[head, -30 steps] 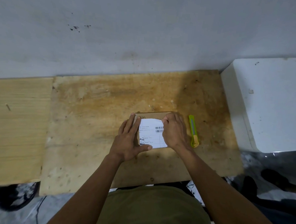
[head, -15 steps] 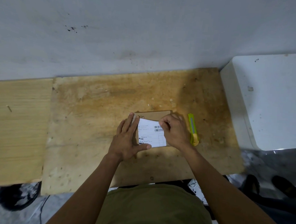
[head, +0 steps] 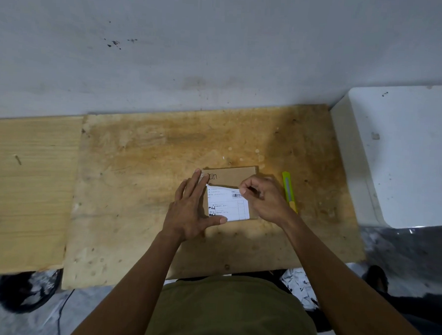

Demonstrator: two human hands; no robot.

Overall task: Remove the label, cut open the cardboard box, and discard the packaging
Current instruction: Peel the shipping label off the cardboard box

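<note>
The cardboard box [head: 231, 176] sat mid-board on the plywood table [head: 143, 163], label [head: 227, 204] lifted along its 12 o'clock edge. Left hand [head: 189, 211] lay spread flat bracing the box's 9 o'clock side; right hand [head: 263, 200] pinched the label's far corner. A yellow cutter [head: 288, 190] was at 3 o'clock, with lots of open board toward 9.

The person wears an olive-green top [head: 230, 313], plain, with no print or logo showing on the part in view; its cloth looks soft and matte, perhaps a T-shirt, though the dim light makes that hard to settle. Both forearms are bare from the bottom edge upward, with no sleeve or cuff on them. The left hand [head: 190, 212] and right hand [head: 263, 199] are ungloved, without rings, watch or bands
</note>
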